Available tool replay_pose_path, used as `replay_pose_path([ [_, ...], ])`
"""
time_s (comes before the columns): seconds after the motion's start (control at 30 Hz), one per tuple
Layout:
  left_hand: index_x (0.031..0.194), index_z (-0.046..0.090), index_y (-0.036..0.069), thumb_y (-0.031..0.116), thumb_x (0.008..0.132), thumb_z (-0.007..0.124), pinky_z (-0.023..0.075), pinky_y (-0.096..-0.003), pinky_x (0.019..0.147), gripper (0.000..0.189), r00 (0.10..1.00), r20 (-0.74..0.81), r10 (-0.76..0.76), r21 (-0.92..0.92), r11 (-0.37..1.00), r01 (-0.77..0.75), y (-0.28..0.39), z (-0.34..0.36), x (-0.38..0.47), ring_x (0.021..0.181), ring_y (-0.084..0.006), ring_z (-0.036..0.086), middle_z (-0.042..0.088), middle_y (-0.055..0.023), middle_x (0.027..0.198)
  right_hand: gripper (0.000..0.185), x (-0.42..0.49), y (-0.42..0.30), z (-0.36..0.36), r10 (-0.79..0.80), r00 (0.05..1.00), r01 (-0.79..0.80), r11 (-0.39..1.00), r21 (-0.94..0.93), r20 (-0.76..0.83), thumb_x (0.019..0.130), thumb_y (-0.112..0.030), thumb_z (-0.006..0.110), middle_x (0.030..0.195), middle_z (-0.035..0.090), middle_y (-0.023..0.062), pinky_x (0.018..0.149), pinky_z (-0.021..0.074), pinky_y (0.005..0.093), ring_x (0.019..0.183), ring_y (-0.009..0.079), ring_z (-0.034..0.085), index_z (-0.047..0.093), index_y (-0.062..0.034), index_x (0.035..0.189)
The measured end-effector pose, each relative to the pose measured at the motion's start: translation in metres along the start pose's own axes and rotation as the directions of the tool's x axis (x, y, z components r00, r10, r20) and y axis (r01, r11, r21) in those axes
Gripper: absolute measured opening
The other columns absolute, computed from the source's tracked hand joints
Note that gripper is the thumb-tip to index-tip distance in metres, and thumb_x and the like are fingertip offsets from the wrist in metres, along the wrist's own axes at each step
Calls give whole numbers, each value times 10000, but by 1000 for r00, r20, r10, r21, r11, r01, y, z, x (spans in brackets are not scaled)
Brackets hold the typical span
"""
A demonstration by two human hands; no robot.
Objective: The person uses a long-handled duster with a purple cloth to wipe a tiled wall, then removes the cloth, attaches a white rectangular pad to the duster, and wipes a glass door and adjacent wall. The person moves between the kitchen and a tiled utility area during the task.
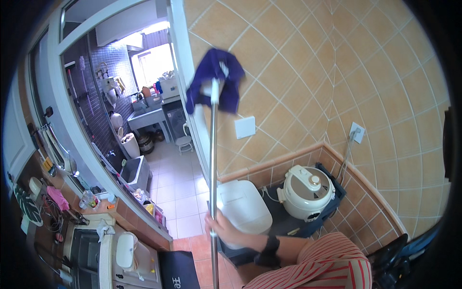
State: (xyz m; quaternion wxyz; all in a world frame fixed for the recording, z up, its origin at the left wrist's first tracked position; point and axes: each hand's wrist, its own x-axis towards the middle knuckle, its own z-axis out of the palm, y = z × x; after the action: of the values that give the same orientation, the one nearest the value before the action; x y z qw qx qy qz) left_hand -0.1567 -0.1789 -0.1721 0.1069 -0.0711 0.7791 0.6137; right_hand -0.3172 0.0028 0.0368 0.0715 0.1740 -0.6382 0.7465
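A metal pole stands nearly upright in front of me, and my right hand is closed around its lower part. At the pole's top a purple cloth is draped over a mop head, held against or close to the beige tiled wall; whether it touches the tiles I cannot tell. A white switch plate is on the wall below and right of the cloth. My left hand is not in view; the pole's lower end runs out of the picture.
A white lidded bin or box and a cream electric pressure cooker stand below the wall. The cooker's shelf is dark. At left, a doorway frame opens onto a utility room. A kitchen sink and a dark mat lie lower left.
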Motion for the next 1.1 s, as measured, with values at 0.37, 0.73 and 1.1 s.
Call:
replay_pose_path([
  [0.37, 651, 542, 29, 306, 879, 564, 342, -287, 402, 359, 999, 52, 15, 2, 1000, -15, 28, 1, 17, 424, -152, 474, 503, -47, 497, 196, 52, -36, -17, -168, 983, 173, 982, -70, 77, 988, -250, 349, 579, 512, 66, 479, 442, 285, 485, 161, 563, 300, -60, 990],
  [0.73, 641, 479, 35, 399, 942, 419, 316, -248, 385, 476, 930, 232, 284, -262, 939, -221, 284, -5, 50, 411, -100, 385, 422, -19, 506, 276, 234, -294, -46, -400, 916, 381, 844, -378, 30, 949, -298, 403, 572, 555, 106, 364, 452, 310, 434, 216, 587, 378, -24, 942],
  [1.1, 804, 550, 18, 299, 922, 468, 376, -326, 457, 316, 791, 122, 600, 106, 784, -611, 185, -13, 51, 492, -204, 499, 522, -92, 561, 281, 187, -165, -73, -490, 869, 410, 793, -450, -71, 963, -325, 412, 561, 499, 42, 390, 451, 288, 434, 153, 528, 393, -65, 858],
])
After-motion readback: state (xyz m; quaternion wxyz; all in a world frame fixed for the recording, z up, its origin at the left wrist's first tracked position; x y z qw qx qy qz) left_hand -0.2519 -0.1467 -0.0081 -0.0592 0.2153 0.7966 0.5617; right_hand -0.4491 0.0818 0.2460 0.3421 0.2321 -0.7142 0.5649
